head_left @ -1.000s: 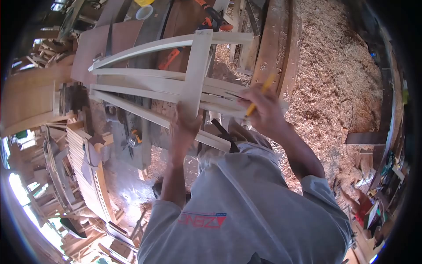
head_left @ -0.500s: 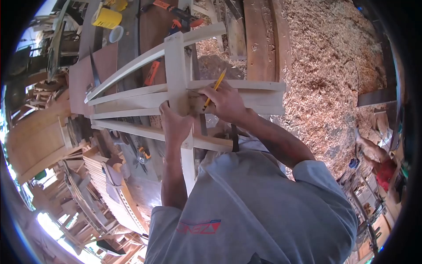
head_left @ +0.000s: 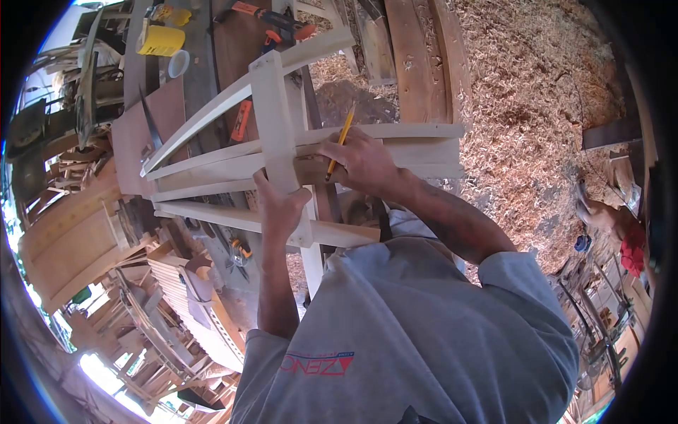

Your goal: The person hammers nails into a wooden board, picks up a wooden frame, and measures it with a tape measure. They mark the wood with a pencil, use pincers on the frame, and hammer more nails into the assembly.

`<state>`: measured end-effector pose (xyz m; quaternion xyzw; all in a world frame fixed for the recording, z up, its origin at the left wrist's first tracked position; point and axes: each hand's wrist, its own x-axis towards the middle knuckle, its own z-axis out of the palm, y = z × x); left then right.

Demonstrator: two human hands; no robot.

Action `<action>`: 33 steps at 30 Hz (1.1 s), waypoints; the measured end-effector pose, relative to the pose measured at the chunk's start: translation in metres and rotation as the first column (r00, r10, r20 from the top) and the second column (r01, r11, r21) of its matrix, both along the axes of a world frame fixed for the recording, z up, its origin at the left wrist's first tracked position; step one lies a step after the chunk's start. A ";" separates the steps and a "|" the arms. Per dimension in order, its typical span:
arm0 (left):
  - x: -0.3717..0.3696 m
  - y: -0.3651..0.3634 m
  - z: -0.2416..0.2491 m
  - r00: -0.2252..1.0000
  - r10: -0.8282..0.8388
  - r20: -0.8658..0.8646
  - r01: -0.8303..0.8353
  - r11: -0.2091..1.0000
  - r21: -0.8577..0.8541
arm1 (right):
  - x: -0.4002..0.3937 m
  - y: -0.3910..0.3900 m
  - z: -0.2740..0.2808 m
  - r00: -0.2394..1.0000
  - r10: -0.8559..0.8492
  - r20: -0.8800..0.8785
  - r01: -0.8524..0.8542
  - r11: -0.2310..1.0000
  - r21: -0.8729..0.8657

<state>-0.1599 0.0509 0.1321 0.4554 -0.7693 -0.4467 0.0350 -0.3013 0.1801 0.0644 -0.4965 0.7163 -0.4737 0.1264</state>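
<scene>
Gripping pale wood slat [head_left: 277, 120] laid across curved slats [head_left: 233, 159]: left hand [head_left: 281, 205]. Right hand [head_left: 360, 162] closed around yellow pencil [head_left: 339, 141]. Yellow container [head_left: 161, 41] on counter [head_left: 205, 67], contents unseen.

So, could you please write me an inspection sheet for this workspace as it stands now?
Surface: dark workbench, partly covered with boards.
Job's things: pale curved wooden slats stacked across; pale flat wooden crosspiece laid over them; yellow pencil.
Clutter: yellow plastic tub, white cup, orange power drill, orange-handled tool.
Hands: left hand grips the crosspiece; right hand holds the pencil, resting on the slats.
Cables: nothing seen.
Surroundings: wood shavings cover the floor; stacked wooden furniture parts at left; another person at right.
</scene>
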 end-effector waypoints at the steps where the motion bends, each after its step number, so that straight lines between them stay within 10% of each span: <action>1: 0.002 -0.001 0.001 1.000 -0.005 0.005 0.005 1.000 -0.002 | 0.001 0.000 -0.002 1.000 0.000 -0.028 0.000 1.000 0.000; 33: 0.017 0.000 0.010 0.998 -0.044 -0.034 0.047 0.996 0.081 | 0.026 -0.005 -0.014 0.998 -0.055 0.017 0.057 0.986 -0.154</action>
